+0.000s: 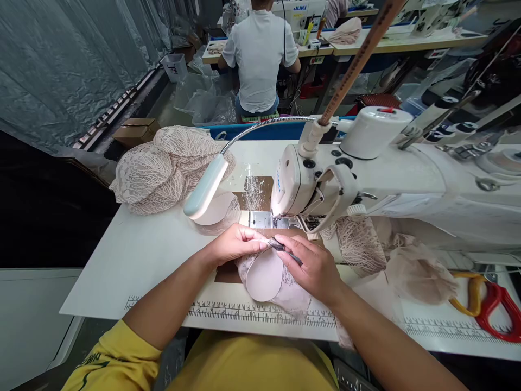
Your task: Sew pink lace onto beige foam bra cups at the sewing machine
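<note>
My left hand (238, 243) is closed in a pinch on the upper edge of a pale pink lace bra cup piece (264, 276). A smooth, rounded pad lies on the lace, which spreads over the table's front edge ruler. In my right hand (315, 265) is a small dark tool, apparently thread snips (279, 246), with its tip at the pinched fabric edge. Both hands are just in front of the sewing machine's needle area (279, 221). Left of the needle, another lace piece with a pad (215, 210) lies partly under the lamp.
The white sewing machine (391, 174) fills the right side, with a thread cone (374, 133) on top. A gooseneck lamp (207, 184) arches over the table. Lace pieces (163, 168) are stacked back left. Red-handled scissors (499, 312) lie right. A person (260, 60) sits ahead.
</note>
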A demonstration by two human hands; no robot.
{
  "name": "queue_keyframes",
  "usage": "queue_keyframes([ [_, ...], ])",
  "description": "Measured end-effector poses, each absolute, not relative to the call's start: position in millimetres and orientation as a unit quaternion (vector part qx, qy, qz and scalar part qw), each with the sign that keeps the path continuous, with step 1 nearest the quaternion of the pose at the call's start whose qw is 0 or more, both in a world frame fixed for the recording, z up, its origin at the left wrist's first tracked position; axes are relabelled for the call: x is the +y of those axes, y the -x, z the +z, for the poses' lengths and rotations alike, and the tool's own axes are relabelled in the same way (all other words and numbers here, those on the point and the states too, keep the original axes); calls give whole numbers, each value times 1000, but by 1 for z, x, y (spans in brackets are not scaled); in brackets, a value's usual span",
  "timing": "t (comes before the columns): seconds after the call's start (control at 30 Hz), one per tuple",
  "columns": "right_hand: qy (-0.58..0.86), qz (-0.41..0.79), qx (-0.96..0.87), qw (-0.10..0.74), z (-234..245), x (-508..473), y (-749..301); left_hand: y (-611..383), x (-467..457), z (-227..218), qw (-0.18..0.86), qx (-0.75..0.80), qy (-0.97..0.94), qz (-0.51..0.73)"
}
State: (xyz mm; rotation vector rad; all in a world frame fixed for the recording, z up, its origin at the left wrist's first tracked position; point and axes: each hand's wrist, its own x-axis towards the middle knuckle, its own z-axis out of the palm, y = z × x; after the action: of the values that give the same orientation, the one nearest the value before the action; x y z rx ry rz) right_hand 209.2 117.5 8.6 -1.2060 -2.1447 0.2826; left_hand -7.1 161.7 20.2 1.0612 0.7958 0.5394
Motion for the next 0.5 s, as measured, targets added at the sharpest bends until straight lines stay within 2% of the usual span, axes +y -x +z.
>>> queue_keyframes([
  [0.3, 449, 106, -815, 350, 9, 118, -208, 4, 161, 22, 761, 363, -477, 249],
  [0.5, 455, 87, -820, 335, 8, 118, -208, 5, 160, 21, 754, 372, -481, 248],
])
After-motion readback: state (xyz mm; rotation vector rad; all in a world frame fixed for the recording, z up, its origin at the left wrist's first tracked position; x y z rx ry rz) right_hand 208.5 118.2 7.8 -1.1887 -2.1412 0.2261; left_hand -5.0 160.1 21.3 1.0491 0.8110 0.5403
